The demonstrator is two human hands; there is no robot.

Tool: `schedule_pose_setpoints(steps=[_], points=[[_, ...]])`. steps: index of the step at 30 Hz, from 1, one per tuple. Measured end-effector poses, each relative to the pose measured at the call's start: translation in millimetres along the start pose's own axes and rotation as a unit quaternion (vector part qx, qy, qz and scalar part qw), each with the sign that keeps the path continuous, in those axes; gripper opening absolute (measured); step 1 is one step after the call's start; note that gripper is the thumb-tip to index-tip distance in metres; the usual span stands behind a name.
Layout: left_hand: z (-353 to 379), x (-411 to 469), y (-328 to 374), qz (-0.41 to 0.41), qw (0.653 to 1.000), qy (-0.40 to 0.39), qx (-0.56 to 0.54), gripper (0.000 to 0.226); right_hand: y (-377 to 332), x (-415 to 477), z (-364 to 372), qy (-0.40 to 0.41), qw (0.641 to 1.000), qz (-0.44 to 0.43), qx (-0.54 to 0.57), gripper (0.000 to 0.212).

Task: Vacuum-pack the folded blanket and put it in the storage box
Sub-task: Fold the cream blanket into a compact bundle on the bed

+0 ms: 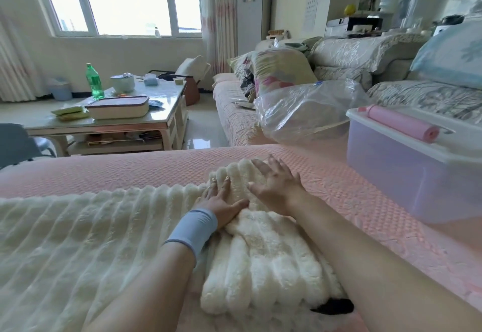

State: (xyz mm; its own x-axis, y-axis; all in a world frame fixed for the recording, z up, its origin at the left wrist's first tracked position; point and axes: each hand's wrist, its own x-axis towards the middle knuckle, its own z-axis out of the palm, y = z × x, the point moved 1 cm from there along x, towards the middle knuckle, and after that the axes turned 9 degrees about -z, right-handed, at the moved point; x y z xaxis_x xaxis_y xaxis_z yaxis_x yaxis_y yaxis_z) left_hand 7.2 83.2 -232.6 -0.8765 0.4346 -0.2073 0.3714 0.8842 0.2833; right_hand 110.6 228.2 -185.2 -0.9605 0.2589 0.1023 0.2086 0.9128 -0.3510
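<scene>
A fluffy white ribbed blanket lies on the pink quilted sofa cover, its right end folded over into a thick strip. My left hand, with a blue wristband, rests flat on that folded part. My right hand presses on it too, fingers spread and straight. A crumpled clear vacuum bag lies on the sofa farther back. At the right stands a translucent storage box with a white lid, and a pink hand pump lies on top.
A coffee table at the left holds a green bottle, a flat lidded case and small items. Floral pillows and cushions crowd the sofa behind the bag. A small black object peeks out under the blanket's near edge.
</scene>
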Motion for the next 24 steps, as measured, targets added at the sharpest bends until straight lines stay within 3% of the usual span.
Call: schedule_pose_setpoints(steps=[2,4,7,11,13,16,18,21,24], points=[[1.4,-1.2,-7.2,0.001,1.000,-0.010,0.007,0.090,5.8,9.8,23.2,-0.093,0.996,0.018,-0.003,0.078],[0.1,-0.5,-7.5,-0.009,0.999,-0.024,0.035,0.083,11.5,13.3,42.3,-0.132,0.991,0.032,-0.012,0.078],[-6.1,-9.6,5.3,-0.020,0.997,-0.026,0.074,0.071,17.2,13.8,47.2,-0.125,0.991,0.035,-0.026,0.069],[-4.9,-48.3,18.5,0.068,0.997,0.025,0.014,0.056,12.2,3.0,43.1,-0.100,0.993,0.053,-0.024,0.068],[-4.0,-72.8,15.8,0.075,0.996,-0.007,-0.043,0.070,5.4,-7.2,38.6,-0.095,0.993,0.058,-0.030,0.071],[-4.3,-106.0,5.5,0.043,0.995,-0.068,-0.060,0.114,-6.0,-28.2,24.2,-0.086,0.995,0.045,-0.024,0.073],[-6.7,-123.3,-2.0,0.022,0.994,-0.073,-0.081,0.125,-13.1,-44.9,14.7,-0.069,0.997,0.023,-0.018,0.072],[-14.1,-143.8,-6.6,0.013,0.987,-0.052,-0.149,0.114,-25.3,-73.8,4.7,-0.049,0.999,-0.004,-0.011,0.068],[-17.9,-160.9,-7.9,0.056,0.978,-0.013,-0.198,0.086,-40.1,-98.0,6.8,-0.056,0.998,-0.032,-0.011,0.061]])
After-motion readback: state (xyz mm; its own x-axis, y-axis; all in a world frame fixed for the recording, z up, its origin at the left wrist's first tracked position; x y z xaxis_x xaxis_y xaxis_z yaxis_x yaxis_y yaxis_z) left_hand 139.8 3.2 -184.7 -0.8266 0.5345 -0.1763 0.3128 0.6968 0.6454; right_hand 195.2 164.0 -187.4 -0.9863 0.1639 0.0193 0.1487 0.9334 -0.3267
